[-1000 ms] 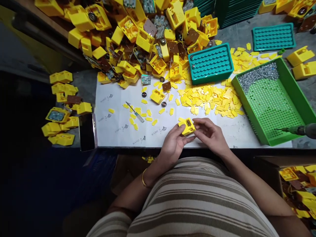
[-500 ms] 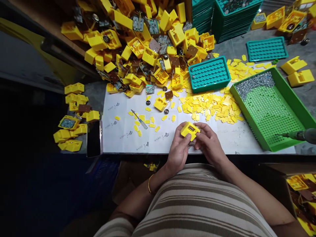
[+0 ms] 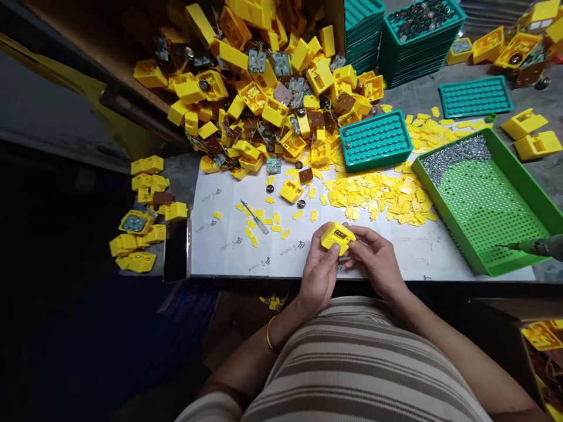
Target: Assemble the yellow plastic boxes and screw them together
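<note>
Close to the table's front edge, a small yellow plastic case is held between both hands. Its upper face has speaker holes and a recessed slot, in which small shiny round parts like button cells show. My left hand is closed around the case from the left, thumb pressed on the near side. My right hand grips its right edge with thumb and fingers; the fingertips behind are partly hidden. Small yellow covers lie in a heap beyond the hands.
Yellow cases with wired boards pile up at the back left. A teal tray stands behind the covers. On the right, a green basket holds screws, with an electric screwdriver over it. A screwdriver and a phone lie left.
My head view has shifted, so the bench items appear farther right and slightly lower. Both hands still hold the case, and the right thumb has moved slightly along its right edge.
</note>
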`<state>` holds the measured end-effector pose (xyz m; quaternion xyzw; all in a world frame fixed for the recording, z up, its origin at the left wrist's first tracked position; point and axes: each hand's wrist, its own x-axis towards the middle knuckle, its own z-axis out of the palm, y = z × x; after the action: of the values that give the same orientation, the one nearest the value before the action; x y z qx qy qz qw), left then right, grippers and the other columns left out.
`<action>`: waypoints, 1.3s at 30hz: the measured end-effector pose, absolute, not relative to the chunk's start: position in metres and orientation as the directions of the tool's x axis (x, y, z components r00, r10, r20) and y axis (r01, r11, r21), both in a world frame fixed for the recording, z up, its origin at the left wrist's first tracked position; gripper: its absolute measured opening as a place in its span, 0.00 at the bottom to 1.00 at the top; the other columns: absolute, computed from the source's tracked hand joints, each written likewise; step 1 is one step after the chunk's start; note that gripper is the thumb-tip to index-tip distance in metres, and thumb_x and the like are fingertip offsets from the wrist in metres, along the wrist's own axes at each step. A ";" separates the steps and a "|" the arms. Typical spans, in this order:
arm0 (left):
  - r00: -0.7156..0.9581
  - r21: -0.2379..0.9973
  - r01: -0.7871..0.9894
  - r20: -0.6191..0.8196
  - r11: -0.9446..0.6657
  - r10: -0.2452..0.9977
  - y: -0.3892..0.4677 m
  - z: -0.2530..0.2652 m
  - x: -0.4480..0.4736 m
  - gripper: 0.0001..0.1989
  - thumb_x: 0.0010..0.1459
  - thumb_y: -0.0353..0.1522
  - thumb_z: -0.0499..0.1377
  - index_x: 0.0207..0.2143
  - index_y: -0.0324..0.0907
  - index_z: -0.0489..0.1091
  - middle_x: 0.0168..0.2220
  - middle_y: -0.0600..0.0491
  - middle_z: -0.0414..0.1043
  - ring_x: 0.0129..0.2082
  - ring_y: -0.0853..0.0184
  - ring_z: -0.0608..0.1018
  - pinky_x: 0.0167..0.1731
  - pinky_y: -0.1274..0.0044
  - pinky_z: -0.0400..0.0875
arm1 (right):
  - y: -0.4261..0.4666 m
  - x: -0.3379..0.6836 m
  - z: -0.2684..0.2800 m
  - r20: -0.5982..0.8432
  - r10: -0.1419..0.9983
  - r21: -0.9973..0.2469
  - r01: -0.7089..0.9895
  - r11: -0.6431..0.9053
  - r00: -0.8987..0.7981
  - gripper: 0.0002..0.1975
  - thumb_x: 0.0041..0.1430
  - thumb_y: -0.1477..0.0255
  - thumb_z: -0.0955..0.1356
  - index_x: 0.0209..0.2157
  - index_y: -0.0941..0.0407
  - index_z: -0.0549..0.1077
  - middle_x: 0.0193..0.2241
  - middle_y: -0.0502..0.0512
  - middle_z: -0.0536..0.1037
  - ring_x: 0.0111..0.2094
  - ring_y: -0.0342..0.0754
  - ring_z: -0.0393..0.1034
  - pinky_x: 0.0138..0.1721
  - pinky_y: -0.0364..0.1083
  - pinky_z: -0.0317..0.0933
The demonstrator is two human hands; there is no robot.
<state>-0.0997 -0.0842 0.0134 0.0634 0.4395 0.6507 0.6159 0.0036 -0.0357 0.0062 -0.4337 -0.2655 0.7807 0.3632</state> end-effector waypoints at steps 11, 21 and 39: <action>-0.223 0.675 -0.716 -0.461 0.176 0.859 -0.083 0.018 -0.097 0.21 0.53 0.36 0.66 0.49 0.50 0.66 0.51 0.51 0.74 0.55 0.63 0.72 0.56 0.69 0.61 | -0.036 0.008 0.001 -0.478 0.778 -0.747 -0.278 -0.604 -0.407 0.18 0.44 0.62 0.76 0.37 0.56 0.77 0.34 0.51 0.79 0.22 0.38 0.66 0.23 0.40 0.67; -0.300 0.778 -0.548 -0.525 0.306 0.797 -0.090 0.007 -0.115 0.19 0.48 0.34 0.68 0.44 0.40 0.71 0.38 0.52 0.76 0.37 0.70 0.76 0.40 0.78 0.69 | -0.023 0.026 -0.013 0.144 0.843 -0.847 0.376 0.376 -0.519 0.08 0.61 0.67 0.64 0.38 0.54 0.73 0.32 0.54 0.75 0.28 0.44 0.69 0.28 0.43 0.62; -0.159 0.667 -0.609 -0.632 0.428 0.759 -0.073 0.013 -0.125 0.22 0.48 0.29 0.67 0.46 0.42 0.67 0.38 0.52 0.73 0.34 0.69 0.78 0.31 0.79 0.73 | 0.038 0.005 -0.011 -0.006 0.874 -0.529 0.743 0.409 -0.485 0.11 0.62 0.70 0.65 0.45 0.51 0.75 0.42 0.55 0.76 0.37 0.51 0.71 0.26 0.45 0.53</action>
<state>-0.1250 -0.0731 0.0133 0.0684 0.5461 0.5303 0.6448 0.0051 0.0381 -0.0106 -0.4884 -0.8281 0.2387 0.1370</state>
